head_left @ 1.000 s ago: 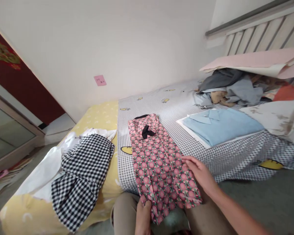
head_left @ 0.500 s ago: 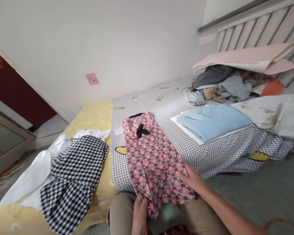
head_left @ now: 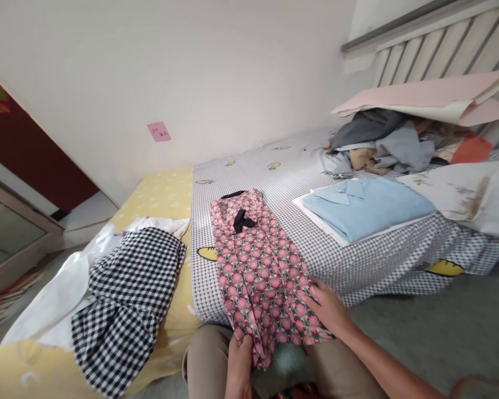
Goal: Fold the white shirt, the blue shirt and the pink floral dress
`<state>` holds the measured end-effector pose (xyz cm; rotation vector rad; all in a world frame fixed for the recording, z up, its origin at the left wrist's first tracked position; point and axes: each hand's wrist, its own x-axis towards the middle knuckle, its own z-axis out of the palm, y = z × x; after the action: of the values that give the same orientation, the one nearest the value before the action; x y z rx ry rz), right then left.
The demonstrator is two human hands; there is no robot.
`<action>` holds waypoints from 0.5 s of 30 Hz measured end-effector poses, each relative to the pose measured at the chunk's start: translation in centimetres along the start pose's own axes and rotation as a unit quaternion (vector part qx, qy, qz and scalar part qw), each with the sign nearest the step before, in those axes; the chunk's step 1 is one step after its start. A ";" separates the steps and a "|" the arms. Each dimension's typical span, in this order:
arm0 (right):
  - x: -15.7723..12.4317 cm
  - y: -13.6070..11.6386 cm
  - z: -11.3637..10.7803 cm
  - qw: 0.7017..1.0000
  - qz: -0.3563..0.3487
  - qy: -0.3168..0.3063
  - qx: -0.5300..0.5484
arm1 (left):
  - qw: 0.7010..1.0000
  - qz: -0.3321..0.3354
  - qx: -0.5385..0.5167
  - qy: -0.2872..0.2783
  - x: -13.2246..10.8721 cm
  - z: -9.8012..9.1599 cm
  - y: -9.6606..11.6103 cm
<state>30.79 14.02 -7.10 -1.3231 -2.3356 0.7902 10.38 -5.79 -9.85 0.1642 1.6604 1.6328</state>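
A pink floral dress with a black bow and dark collar lies lengthwise on the bed, its lower end hanging over my knees. At the lower left corner of the hem, my left hand pinches the cloth, thumb on top. My right hand holds the dress's right edge near the hem; its thumb lies over the fabric and some fingers are partly hidden. To the left, a black-and-white checked garment rests with white cloth beside and under it.
On the checked bedsheet, a folded light blue shirt lies at right. Behind it is a heap of clothes beneath a pink folded sheet. Yellow bedding covers the left side. A white wall stands behind.
The view has shifted slightly, so the bed and clothes sit a little differently in the picture. My right hand's fingers have moved slightly on the dress edge; the left keeps its hold.
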 end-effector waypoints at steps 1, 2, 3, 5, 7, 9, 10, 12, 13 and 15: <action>0.0 0.0 0.1 1.000 0.001 0.000 -0.002 | 1.000 0.000 -0.001 0.000 0.0 0.0 0.0; 0.0 0.0 0.1 1.000 0.001 -0.001 -0.005 | 1.000 0.000 -0.002 0.004 0.0 0.0 0.0; 0.0 0.0 0.2 1.000 0.000 0.000 -0.008 | 1.000 0.000 -0.002 0.009 -0.1 0.0 0.1; 0.0 0.0 0.2 1.000 -0.003 0.001 -0.012 | 1.000 -0.002 0.003 0.017 -0.2 0.1 0.2; 0.0 0.1 0.3 1.000 -0.005 0.002 -0.012 | 1.000 -0.002 0.007 0.017 -0.4 0.2 0.4; 0.1 0.1 0.3 1.000 -0.002 0.001 -0.012 | 1.000 -0.002 0.008 0.012 -0.5 0.3 0.6; 0.1 0.2 0.3 1.000 0.000 0.001 -0.011 | 1.000 -0.002 0.006 0.013 -0.6 0.4 0.7; 0.2 0.3 0.4 1.000 0.004 0.005 -0.001 | 1.000 -0.006 -0.003 0.018 -0.7 0.5 0.9; 0.3 0.4 0.4 1.000 0.004 0.009 0.013 | 1.000 -0.010 -0.009 0.022 -0.7 0.6 1.0; 0.4 0.4 0.3 0.998 0.003 0.020 0.058 | 0.999 -0.018 -0.020 0.024 -0.7 0.8 1.0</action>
<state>30.69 14.39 -7.61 -1.2850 -2.2209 0.8791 10.94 -5.41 -8.55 0.0754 1.6551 1.6529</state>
